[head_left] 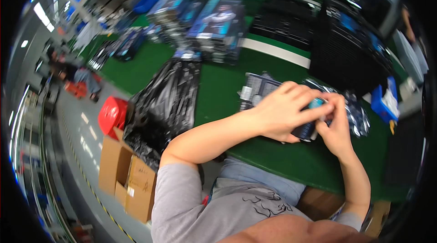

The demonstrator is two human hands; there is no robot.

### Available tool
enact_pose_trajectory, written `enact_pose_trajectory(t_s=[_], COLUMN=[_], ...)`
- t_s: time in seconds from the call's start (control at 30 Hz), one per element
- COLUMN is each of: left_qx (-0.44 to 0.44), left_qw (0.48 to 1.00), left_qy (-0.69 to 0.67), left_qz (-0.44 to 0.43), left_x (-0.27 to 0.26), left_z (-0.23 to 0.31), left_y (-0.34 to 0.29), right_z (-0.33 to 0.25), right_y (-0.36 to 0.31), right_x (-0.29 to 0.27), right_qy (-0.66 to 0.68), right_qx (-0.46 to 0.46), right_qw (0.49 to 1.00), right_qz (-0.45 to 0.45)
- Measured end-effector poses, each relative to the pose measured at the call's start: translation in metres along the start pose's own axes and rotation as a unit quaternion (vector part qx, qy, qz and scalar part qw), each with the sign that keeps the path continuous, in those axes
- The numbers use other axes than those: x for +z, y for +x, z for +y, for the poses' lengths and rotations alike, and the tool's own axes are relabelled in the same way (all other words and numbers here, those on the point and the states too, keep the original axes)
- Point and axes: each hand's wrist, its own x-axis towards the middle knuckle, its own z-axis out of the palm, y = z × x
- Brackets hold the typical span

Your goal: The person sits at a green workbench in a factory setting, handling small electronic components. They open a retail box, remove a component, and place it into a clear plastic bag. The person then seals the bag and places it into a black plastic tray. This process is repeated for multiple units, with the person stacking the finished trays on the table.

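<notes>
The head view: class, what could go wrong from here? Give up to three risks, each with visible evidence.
The left hand and right hand meet around a small dark package; uneven finger pressure might dent it or let it slip.
Shiny plastic packaging lies right beside the right hand and could get snagged.
The black plastic bag hangs over the edge of the green tabletop, so it might slide off.

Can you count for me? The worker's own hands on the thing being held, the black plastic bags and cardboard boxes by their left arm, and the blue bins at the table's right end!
Hands: 2 (left hand and right hand)
Black plastic bag: 1
Open cardboard box: 1
Blue bin: 1
Total: 5
</notes>
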Motion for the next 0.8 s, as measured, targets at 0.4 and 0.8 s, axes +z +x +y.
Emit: enact_pose_trajectory(t_s=[0.4,0.8], left_qx=[-0.036,-0.07], left_qw=[0.994,0.986], left_qy=[0.084,0.149], left_qz=[-0.058,0.009], left_x=[-0.013,-0.01], left_z=[0.003,0.011], left_y=[0.005,0.008], right_z=[0.019,0.018], right_y=[-0.017,-0.015], right_x=[-0.032,-0.009], right_qy=[-0.074,-0.233], right_qx=[-0.085,-0.131], right_qw=[0.988,0.954], right_qz=[0.104,0.135])
